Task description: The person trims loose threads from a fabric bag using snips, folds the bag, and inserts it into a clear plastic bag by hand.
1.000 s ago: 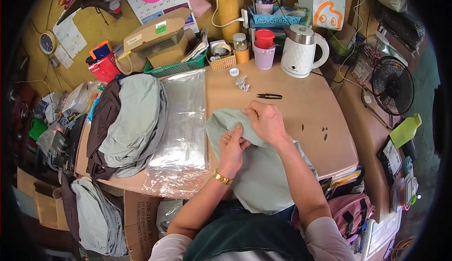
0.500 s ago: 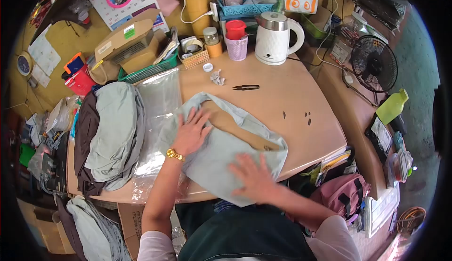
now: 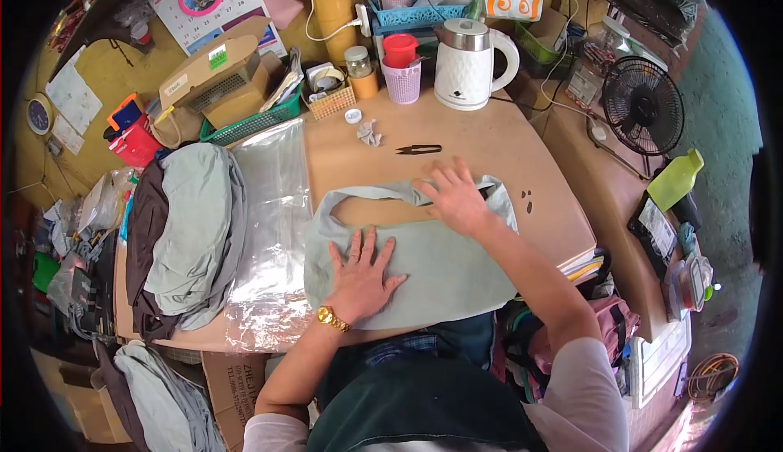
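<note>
A pale grey-green cloth bag (image 3: 432,276) with a long strap loop lies flat on the table in front of me. My left hand (image 3: 361,279), a gold watch on its wrist, rests flat on the bag's left part with fingers spread. At the upper right of the bag, my right hand (image 3: 457,201) lies over the strap, fingers stretched out and slightly blurred. Part of the strap is hidden under that hand. Beyond the bag lie black thread snips (image 3: 418,149).
A stack of folded grey-green and dark cloth (image 3: 196,232) sits at the left, beside clear plastic sheets (image 3: 273,207). A white kettle (image 3: 463,73), a lilac cup (image 3: 402,83) and a green basket (image 3: 253,121) line the back. A black fan (image 3: 643,105) stands right.
The bag has been turned and straightened, its lower edge now along the table front. My left hand moved down and right; my right hand moved up to the strap.
</note>
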The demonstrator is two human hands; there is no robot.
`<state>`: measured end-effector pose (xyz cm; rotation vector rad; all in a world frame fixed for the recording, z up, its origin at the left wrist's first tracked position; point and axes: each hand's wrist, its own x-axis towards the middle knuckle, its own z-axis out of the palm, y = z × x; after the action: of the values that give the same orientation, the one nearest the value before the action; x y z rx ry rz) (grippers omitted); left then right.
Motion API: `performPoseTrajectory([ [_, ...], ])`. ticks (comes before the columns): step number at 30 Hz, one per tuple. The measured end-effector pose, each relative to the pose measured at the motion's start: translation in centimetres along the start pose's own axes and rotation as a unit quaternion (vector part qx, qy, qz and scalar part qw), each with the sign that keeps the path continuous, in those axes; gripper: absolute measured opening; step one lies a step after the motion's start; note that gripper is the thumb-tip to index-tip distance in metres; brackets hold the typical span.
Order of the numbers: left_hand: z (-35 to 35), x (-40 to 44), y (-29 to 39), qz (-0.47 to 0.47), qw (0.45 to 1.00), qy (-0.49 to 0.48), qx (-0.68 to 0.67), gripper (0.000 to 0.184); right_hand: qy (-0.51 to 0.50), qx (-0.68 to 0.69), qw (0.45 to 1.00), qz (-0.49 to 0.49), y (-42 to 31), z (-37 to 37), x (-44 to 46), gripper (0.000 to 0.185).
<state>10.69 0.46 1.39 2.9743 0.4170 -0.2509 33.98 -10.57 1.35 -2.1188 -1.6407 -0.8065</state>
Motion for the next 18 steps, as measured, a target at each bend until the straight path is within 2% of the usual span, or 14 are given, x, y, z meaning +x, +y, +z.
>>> performPoseTrajectory([
  [1,0.5,0.1,0.0,-0.001,1.000,0.004,0.002,0.072,-0.185,-0.006,0.983,-0.011,1.2,1.5,1.3,0.027],
  [2,1.5,0.1,0.2,-0.009,1.000,0.005,-0.007,0.073,-0.365,-0.011,0.931,-0.021,2.3,2.3,2.6,0.028],
  [3,2.2,0.0,0.5,-0.017,1.000,0.004,-0.017,0.074,-0.364,-0.009,0.931,-0.024,3.3,1.9,4.1,0.028],
  [5,2.3,0.0,1.1,-0.038,0.999,0.007,-0.032,0.074,-0.268,0.107,0.937,0.198,4.3,0.6,6.6,0.040],
  [6,2.4,0.0,1.5,-0.054,0.997,0.011,-0.048,0.074,-0.271,0.110,0.937,0.192,3.6,0.9,6.5,0.040],
  [8,2.7,0.5,2.2,-0.073,0.996,0.021,-0.057,0.074,-0.036,0.038,0.981,0.189,0.8,1.1,5.2,0.050],
  [10,2.8,0.9,2.4,-0.086,0.994,0.033,-0.065,0.073,-0.122,-0.011,0.989,0.078,-4.7,-1.7,1.5,0.056],
  [12,2.8,1.2,2.4,-0.097,0.994,0.027,-0.035,0.075,-0.190,0.076,0.977,0.059,-8.9,-5.1,-2.3,0.064],
  [13,2.9,1.3,1.8,-0.099,0.994,0.026,-0.038,0.075,-0.193,0.076,0.977,0.057,-8.2,-4.5,-4.1,0.064],
  [15,3.2,0.9,-1.1,-0.089,0.991,0.088,-0.039,0.077,-0.191,0.040,0.965,0.177,-4.9,-3.0,-8.9,0.072],
  [16,3.5,0.9,-3.2,-0.091,0.992,0.081,-0.043,0.077,-0.199,0.043,0.963,0.177,-4.5,-3.3,-9.7,0.072],
  [18,3.8,1.4,-6.9,-0.209,0.970,0.122,0.034,0.084,-0.205,-0.004,0.959,0.196,-3.7,-3.9,-10.2,0.072],
])
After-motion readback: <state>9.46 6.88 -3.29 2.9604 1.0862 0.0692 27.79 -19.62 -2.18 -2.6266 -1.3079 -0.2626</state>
